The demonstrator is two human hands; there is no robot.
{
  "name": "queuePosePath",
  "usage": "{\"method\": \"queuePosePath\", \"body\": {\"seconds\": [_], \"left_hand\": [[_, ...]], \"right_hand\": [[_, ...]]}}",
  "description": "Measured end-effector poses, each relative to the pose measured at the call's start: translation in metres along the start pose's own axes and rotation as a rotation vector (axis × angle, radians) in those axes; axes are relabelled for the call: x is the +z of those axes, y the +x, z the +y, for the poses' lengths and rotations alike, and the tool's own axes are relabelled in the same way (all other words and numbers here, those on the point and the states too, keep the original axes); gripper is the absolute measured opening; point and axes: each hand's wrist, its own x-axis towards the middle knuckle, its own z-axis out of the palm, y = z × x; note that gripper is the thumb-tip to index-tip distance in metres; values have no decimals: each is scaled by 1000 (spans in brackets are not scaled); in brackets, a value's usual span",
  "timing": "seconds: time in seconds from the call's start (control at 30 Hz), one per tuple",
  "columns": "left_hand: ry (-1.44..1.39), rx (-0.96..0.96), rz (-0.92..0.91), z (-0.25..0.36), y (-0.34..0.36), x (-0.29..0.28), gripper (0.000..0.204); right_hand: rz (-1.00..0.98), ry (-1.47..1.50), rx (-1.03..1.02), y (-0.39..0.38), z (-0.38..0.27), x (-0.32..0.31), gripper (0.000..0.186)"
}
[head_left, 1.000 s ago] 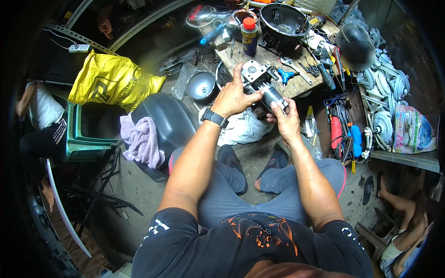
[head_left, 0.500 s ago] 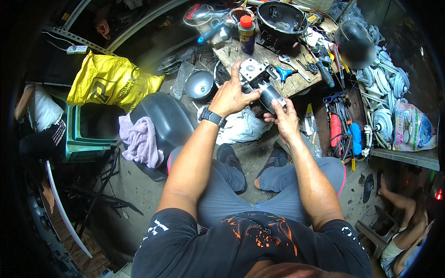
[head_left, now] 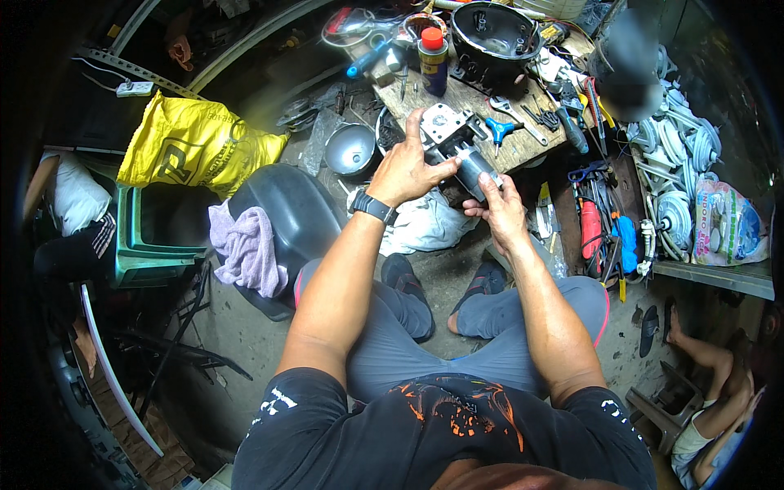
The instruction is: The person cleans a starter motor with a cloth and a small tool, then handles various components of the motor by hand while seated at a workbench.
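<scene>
presently, in what seems a steadying step, the motor (head_left: 471, 168) sits at the near edge of the surface (head_left: 467, 99), left hand (head_left: 404, 170) clasping one end, right hand (head_left: 505, 214) gripping the other; any turning would call for even support.

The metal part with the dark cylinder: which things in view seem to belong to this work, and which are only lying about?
Seem to belong:
metal part with dark cylinder, left hand against it, right hand gripping the cylinder's end
perhaps blue three-armed tool and adjustable wrench, nearby on the wooden board

Seemingly just lying about:
yellow sack
purple towel
black slipper
</scene>
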Motion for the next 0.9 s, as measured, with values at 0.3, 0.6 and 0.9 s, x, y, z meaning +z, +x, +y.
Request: {"method": "queuePosePath", "body": {"seconds": [0.3,0.6,0.9], "left_hand": [[14,12,-10,8,2,2,106],[-19,70,64,7,-5,8,105],[77,119,73,1,-4,5,101]], "right_hand": [[88,-48,6,-3,1,-4,67],[246,-1011,-377,12,-85,-79,34],[260,-1157,-237,60,-128,-140,28]]}}
